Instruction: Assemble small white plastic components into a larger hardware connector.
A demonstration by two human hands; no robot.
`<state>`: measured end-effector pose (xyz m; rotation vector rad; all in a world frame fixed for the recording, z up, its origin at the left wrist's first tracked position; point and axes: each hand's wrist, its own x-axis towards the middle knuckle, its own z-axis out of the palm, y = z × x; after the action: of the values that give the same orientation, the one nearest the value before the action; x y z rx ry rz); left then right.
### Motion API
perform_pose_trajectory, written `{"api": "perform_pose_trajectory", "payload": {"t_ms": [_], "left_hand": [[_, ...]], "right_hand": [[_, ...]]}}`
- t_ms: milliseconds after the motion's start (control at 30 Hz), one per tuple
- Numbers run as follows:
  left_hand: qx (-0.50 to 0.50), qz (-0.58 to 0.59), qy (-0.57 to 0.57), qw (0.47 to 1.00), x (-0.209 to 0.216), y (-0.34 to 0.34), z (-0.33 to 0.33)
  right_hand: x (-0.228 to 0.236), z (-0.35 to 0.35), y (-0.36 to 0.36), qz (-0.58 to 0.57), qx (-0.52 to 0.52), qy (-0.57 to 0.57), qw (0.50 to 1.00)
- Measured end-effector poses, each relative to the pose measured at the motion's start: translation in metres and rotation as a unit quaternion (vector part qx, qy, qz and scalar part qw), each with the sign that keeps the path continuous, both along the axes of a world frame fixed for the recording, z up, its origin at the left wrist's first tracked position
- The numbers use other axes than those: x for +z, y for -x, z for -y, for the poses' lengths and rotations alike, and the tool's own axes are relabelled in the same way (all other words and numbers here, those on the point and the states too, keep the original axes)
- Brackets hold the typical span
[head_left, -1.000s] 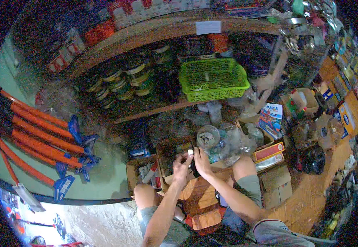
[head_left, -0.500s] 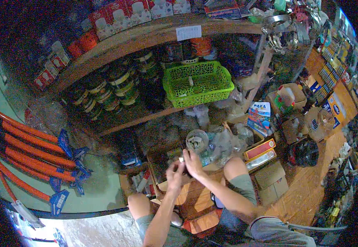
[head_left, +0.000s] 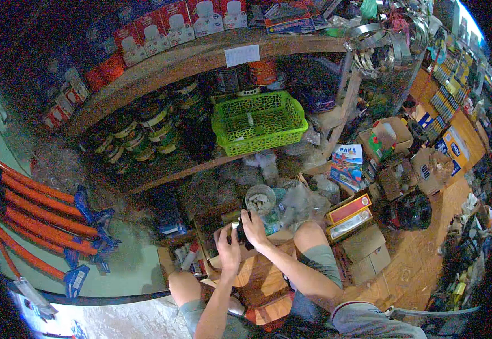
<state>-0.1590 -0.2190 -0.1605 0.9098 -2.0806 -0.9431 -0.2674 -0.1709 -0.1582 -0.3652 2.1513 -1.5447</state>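
Observation:
My left hand point(head_left: 227, 248) and my right hand point(head_left: 254, 229) are close together above my lap, in front of a low box. A small white piece point(head_left: 235, 225) is pinched at the fingertips of my left hand. Something dark point(head_left: 241, 231) shows in the gap between the hands, against the fingers of my right hand; its kind is too small to tell. Just beyond my right fingers stands a round clear tub point(head_left: 260, 200) with pale pieces inside. Clear plastic bags point(head_left: 300, 204) lie to the right of that tub.
A green plastic basket point(head_left: 260, 148) sits on the shelf ahead, right of stacked cans point(head_left: 155, 130). Orange-bladed saws point(head_left: 48, 220) lie at left. Long red and yellow boxes point(head_left: 349, 209) and an open cardboard box point(head_left: 363, 253) stand at right, near a black bag point(head_left: 410, 212).
The whole view has shifted slightly left. My hands have parted a little; the white piece has gone left with my left fingertips, and a dark thing now shows between the hands.

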Motion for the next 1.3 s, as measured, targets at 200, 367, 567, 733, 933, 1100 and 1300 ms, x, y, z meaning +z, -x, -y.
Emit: {"api": "perform_pose_trajectory", "payload": {"t_ms": [200,367,567,733,933,1100,1300], "left_hand": [[-0.006,-0.021,-0.255,0.967,0.004,0.000,0.009],[-0.104,-0.014,-0.132,0.986,0.010,-0.002,0.011],[-0.045,-0.054,-0.294,0.953,0.011,-0.001,0.012],[-0.119,-0.084,-0.274,0.951,0.010,0.002,0.009],[-0.107,-0.110,-0.229,0.961,0.018,0.002,0.011],[-0.149,-0.042,-0.276,0.949,0.025,0.004,0.004],[-0.116,-0.029,-0.290,0.950,0.024,0.000,0.005]], "right_hand": [[0.012,-0.005,-0.003,0.081,0.015,0.028,0.996],[-0.005,0.000,-0.003,-0.001,-0.017,0.035,0.999],[-0.014,0.004,-0.013,-0.025,0.035,0.056,0.997],[-0.010,0.004,-0.004,-0.076,0.015,0.023,0.997],[-0.009,0.002,-0.010,-0.166,0.067,0.071,0.981],[-0.008,0.004,0.002,-0.152,-0.110,0.103,0.977],[-0.003,0.002,0.002,-0.177,-0.034,0.011,0.983]]}}
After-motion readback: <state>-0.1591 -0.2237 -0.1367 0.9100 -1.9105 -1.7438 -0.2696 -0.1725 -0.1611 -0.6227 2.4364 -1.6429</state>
